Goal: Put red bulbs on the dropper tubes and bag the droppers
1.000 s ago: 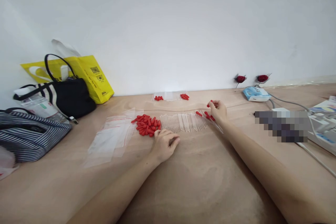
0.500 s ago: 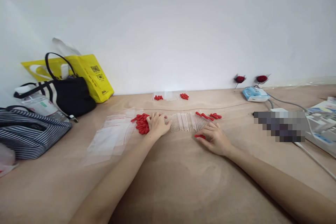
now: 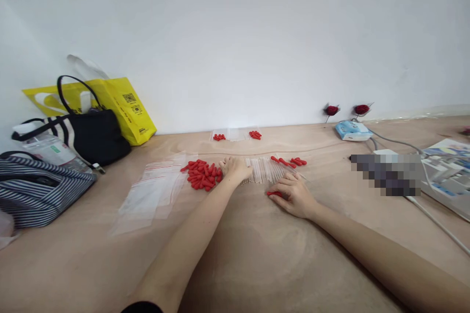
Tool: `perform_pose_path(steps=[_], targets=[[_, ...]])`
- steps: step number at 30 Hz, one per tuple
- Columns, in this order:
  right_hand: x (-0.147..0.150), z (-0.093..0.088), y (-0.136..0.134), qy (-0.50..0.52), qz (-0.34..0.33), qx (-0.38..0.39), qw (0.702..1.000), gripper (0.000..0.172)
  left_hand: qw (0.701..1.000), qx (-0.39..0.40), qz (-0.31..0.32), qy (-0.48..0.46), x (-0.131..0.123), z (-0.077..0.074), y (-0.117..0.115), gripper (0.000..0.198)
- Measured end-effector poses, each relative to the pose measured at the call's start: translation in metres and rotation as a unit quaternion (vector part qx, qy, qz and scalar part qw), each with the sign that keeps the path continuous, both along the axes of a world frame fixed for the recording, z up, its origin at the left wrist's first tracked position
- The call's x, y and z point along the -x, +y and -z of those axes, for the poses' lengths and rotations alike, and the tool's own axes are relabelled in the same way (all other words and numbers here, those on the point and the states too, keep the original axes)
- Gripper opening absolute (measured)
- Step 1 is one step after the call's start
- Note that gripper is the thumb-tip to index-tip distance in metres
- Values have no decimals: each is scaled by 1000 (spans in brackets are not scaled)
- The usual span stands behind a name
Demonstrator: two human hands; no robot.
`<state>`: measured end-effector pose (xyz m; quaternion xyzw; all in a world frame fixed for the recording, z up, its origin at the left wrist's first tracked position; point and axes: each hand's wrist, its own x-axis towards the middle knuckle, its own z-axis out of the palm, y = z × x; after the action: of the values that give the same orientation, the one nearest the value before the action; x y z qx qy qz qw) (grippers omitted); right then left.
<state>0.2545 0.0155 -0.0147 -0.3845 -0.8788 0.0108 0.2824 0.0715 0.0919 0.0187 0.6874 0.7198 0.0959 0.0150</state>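
Observation:
My right hand (image 3: pixel 295 196) rests on the table with thumb and fingers closed round a red rubber dropper bulb (image 3: pixel 273 194). My left hand (image 3: pixel 235 170) is curled over the left end of a row of clear glass dropper tubes (image 3: pixel 262 170); whatever its fingertips grip is hidden. Left of that hand lies a heap of red rubber bulbs (image 3: pixel 200 176), partly behind the wrist. Above my right hand, several red bulbs (image 3: pixel 288 162) lie at the right end of the tube row.
Clear zip bags (image 3: pixel 147 195) with red lines lie at the left. Near the wall, two small groups of red bulbs (image 3: pixel 255 135) sit on clear bags. Yellow (image 3: pixel 135 112), black (image 3: pixel 106 137) and striped bags (image 3: pixel 55 195) stand at left. A blue pack (image 3: pixel 352 130) and cables are at right.
My left hand has moved right, off the bulb heap and further over the glass tubes, uncovering more bulbs. My right hand keeps its bulb, nearly still. The view has shifted slightly.

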Motion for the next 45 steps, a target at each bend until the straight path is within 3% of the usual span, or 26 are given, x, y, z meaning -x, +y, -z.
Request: perform_pose_path(steps=[8,13,16,20,23,25,30,35,45], targets=[[1,0,1,6,-5,5,1000,15,998,62,-33,4,-5,-9,8,32],[1,-1,0,10,-2,14,1000,16,998,66,-20,-3,-7,-15,7,24],[1,-1,1,9,-7,17,1000,17,998,55,37,-13,2,-24,-7,20],[-1,0,2,7,-3,18,1000,18,983,27,179,-28,28,-31,-45,14],[-4,0,3,7,12,30,999,21,965,7,258,-32,49,-20,-71,14],[-5,1,3,8,19,43,999,23,943,-73,320,-49,60,-5,-80,19],[1,3,3,24,22,60,998,20,920,-170,336,-109,67,23,-83,22],[18,1,2,71,41,96,992,17,914,-190,336,-126,62,28,-87,22],[25,0,0,102,2,126,987,17,915,-183,334,-132,63,30,-87,22]])
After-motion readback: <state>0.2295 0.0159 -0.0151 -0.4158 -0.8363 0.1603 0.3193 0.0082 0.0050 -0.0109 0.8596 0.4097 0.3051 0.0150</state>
